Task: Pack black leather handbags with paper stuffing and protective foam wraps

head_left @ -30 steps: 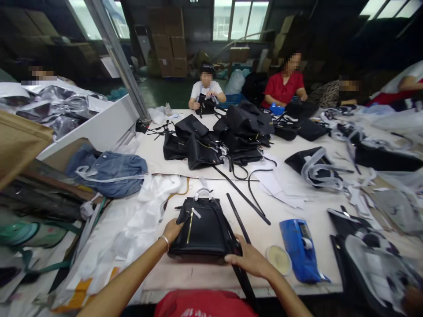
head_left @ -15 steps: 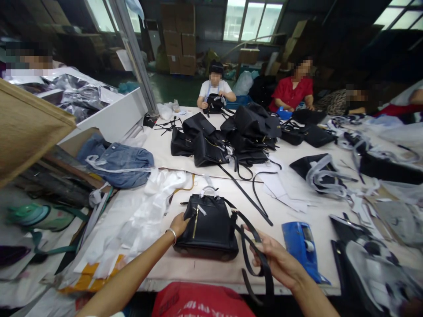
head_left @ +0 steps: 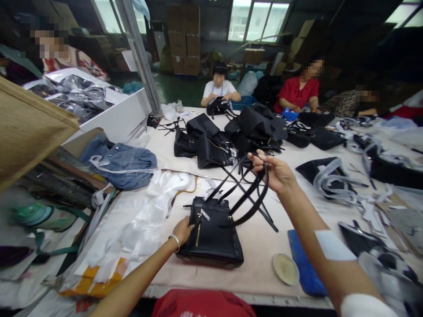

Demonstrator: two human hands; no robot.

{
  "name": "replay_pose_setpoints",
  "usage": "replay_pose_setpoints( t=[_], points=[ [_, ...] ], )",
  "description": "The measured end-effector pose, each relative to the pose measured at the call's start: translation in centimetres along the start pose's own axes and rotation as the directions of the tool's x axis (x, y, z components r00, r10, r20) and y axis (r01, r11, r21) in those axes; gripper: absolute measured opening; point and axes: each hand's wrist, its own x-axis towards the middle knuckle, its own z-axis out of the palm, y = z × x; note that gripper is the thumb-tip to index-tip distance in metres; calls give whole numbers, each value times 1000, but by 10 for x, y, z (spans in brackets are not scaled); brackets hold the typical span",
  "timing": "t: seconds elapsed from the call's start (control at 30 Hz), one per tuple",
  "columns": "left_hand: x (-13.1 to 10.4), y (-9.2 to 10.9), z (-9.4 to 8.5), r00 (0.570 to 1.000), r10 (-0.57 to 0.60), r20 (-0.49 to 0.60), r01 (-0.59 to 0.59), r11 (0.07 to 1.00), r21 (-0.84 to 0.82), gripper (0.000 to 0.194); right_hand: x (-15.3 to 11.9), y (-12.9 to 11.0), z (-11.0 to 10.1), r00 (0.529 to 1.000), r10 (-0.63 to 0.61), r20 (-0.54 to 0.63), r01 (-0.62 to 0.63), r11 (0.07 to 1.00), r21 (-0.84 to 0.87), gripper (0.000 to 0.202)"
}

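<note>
Lifting now: right hand (head_left: 277, 172) raised black straps (head_left: 246, 200) off table; left hand (head_left: 183, 230) fingers still pinning black bag (head_left: 213, 233) near front edge.

Dim workshop: bright rear windows (head_left: 261, 20), stacked cardboard boxes (head_left: 183, 42), green floor (head_left: 178, 90), long pale worktable (head_left: 264, 240).

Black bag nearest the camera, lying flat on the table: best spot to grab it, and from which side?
Probably the black straps: the right hand holds them lifted clear of the black bag, looped in open air, so fingers could hook under from the right or above. The body lies flat, offering only an edge pinch like the left hand at its left side.
</note>
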Motion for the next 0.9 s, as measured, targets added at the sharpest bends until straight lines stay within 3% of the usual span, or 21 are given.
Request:
replay_pose_setpoints(
  t=[0.07,0.1,0.13,0.2,0.3,0.4,0.47,0.53,0.6,0.67,0.73,0.8,0.87,0.9],
  points=[
    [2,0,1,999,16,28,-17,1000,21,20,31,3,-11,993,-99,-65,79,962,-260,52],
    [4,-1,3,999,28,44,-29,999,32,21,43,11,-17,980,-157,-121,88,891,-445,58],
    [8,-4,5,997,45,61,-48,998,42,21,51,22,-25,963,-211,-166,57,766,-640,60],
    [17,-14,11,991,99,91,-103,994,47,24,54,54,-41,980,-108,-168,-126,323,-938,61],
    [30,-36,19,966,227,126,-227,974,-15,35,25,117,-65,974,-13,-228,-223,153,-963,70],
    [37,-49,24,933,316,171,-300,947,-111,42,-28,166,-90,965,74,-253,-258,57,-965,63],
    [37,-47,25,913,338,230,-307,938,-162,44,-61,176,-115,953,130,-274,-278,11,-961,46],
    [39,-41,28,897,336,288,-293,939,-180,46,-83,166,-147,937,126,-326,-324,-30,-945,25],
    [42,-37,33,891,316,325,-275,947,-168,47,-88,146,-183,914,60,-402,-398,-64,-915,21],
    [48,-39,39,900,278,336,-246,960,-135,47,-80,127,-213,882,-20,-470,-470,-86,-879,27],
    [53,-40,43,923,219,315,-200,975,-92,47,-64,117,-231,864,-71,-498,-503,-97,-859,27],
    [53,-29,41,946,168,277,-159,986,-56,47,-49,122,-230,877,-88,-473,-480,-98,-872,24],
    [43,1,37,948,164,273,-168,986,-8,43,-44,138,-207,918,-62,-391,-395,-82,-915,22],
    [35,22,35,927,186,325,-209,977,38,40,-48,150,-188,946,-49,-320,-322,-67,-944,22]
  ],
)
